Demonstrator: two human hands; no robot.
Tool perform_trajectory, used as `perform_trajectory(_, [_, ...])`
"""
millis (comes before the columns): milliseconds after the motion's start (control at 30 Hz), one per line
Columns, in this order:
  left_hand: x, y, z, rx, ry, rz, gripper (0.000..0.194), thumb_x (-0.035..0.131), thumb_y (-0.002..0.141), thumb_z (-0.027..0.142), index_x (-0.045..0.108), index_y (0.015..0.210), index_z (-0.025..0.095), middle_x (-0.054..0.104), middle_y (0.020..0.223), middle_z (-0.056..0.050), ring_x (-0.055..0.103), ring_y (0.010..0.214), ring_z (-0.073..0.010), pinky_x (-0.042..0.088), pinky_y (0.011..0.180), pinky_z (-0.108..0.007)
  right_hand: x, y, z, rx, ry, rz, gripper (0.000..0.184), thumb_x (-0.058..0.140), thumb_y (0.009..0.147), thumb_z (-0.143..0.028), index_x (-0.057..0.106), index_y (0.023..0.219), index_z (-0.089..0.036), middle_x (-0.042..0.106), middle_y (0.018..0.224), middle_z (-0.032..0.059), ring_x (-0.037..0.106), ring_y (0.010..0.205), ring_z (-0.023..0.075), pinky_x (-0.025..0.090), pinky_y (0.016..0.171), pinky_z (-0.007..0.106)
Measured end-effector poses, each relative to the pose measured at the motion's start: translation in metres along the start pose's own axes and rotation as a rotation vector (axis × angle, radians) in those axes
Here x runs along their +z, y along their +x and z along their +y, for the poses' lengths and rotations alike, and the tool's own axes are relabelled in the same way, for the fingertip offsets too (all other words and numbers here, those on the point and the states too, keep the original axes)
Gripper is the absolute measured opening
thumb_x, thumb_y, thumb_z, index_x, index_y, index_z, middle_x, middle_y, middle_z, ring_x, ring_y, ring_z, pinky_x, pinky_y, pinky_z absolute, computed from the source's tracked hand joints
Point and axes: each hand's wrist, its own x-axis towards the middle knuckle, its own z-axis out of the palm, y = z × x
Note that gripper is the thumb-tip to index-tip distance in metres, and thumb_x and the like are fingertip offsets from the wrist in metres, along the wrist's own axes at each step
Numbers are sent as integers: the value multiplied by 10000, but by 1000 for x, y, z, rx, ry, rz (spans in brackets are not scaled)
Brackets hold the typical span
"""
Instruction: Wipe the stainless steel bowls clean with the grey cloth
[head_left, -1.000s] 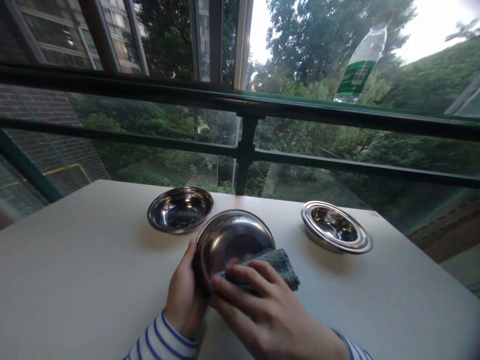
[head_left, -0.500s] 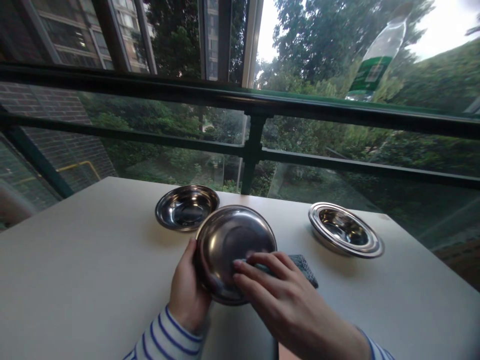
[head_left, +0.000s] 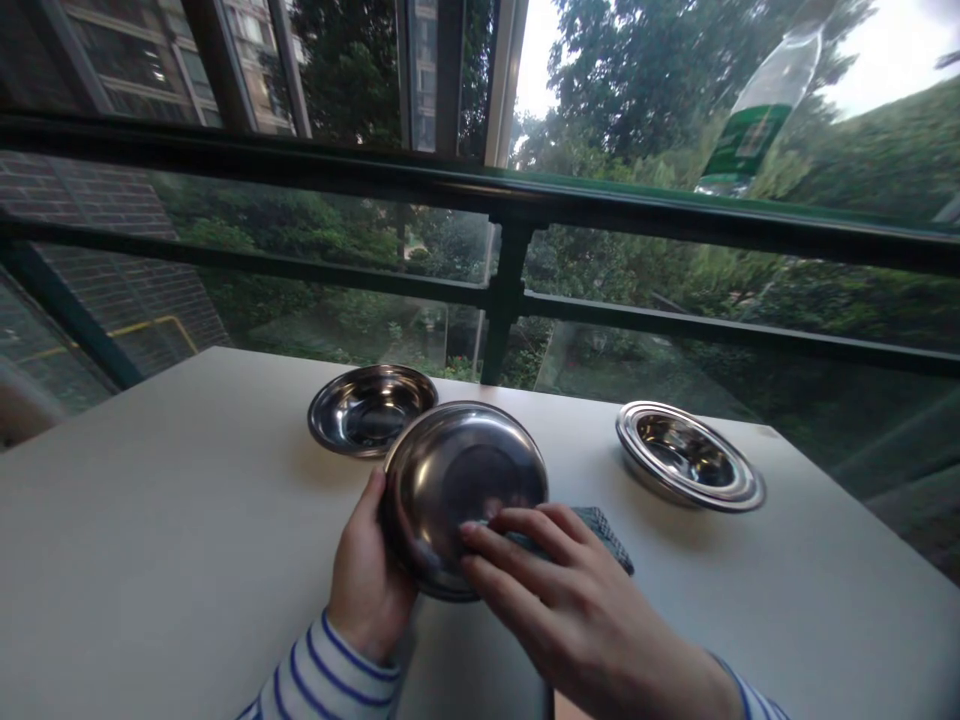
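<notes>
My left hand (head_left: 371, 575) grips a shiny metal bowl (head_left: 457, 470) by its left edge, the rounded underside turned up toward me. Over the bowl's lower right side lies my right hand (head_left: 562, 590), its fingers closed on a dark green patterned cloth (head_left: 606, 535). The cloth is pressed against the metal; most of it is hidden under the fingers, with one corner sticking out to the right. Just behind the held bowl, a second metal bowl (head_left: 371, 412) rests upright on the white table (head_left: 187, 520).
Two or more nested metal bowls (head_left: 690, 460) stand at the table's right. A plastic bottle (head_left: 757, 125) with a green label sits on the dark green railing (head_left: 495, 190) beyond the table, in front of the window glass.
The held bowl and both hands sit slightly further left and up in the view, which has itself shifted a little. Both grips look the same.
</notes>
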Motion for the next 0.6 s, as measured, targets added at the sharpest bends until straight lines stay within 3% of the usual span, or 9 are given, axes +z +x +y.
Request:
perform_trajectory(333, [0, 1, -2, 26, -51, -31, 296, 487, 817, 307, 677, 953, 126, 723, 846, -81, 666, 815, -234, 519, 773, -367, -2, -1, 5, -14, 31, 104, 233, 431, 903, -161, 543, 1103, -123, 619, 1107, 85, 517, 1046, 195, 403, 855, 349])
perform_trajectory(500, [-2, 0, -5, -73, -92, -164, 337, 469, 824, 324, 671, 991, 113, 715, 906, -102, 641, 912, -258, 492, 832, -391, 0, -1, 2, -51, -49, 99, 255, 375, 926, -176, 559, 1098, -135, 614, 1139, 70, 515, 1035, 201, 395, 816, 353])
perform_trajectory(600, [-3, 0, -3, -35, -87, -102, 315, 474, 824, 321, 678, 964, 126, 719, 888, -89, 641, 911, -251, 488, 841, -389, 1, -2, 1, -61, -53, 70, 247, 391, 919, -173, 562, 1093, -135, 610, 1147, 62, 517, 1014, 201, 395, 788, 344])
